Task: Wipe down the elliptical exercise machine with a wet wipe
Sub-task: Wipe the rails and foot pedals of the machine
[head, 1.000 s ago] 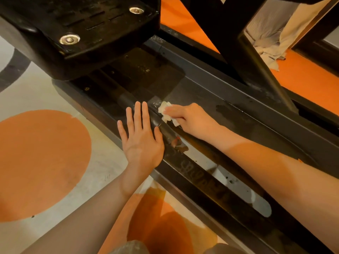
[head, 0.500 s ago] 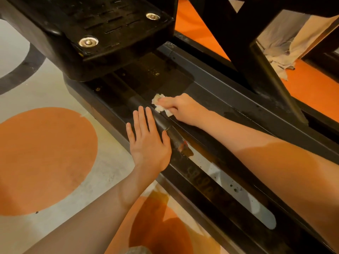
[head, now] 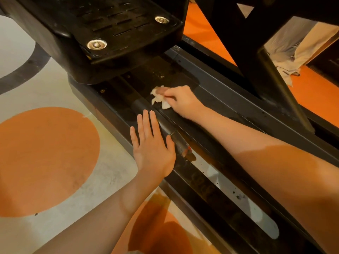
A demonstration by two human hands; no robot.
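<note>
while the left hand (head: 153, 147) stays flat, the right hand (head: 180, 99) pinching wipe (head: 159, 99) slid toward pedal (head: 110, 30).

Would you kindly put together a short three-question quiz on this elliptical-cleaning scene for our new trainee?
1. True or false: the left hand rests flat with straight fingers on the machine's base rail.
2. Which hand holds the wet wipe? A) left B) right C) neither
3. Fill in: the wipe is pressed on the rail just below the black foot ____.

Key: 1 true; 2 B, the right hand; 3 pedal.
</note>
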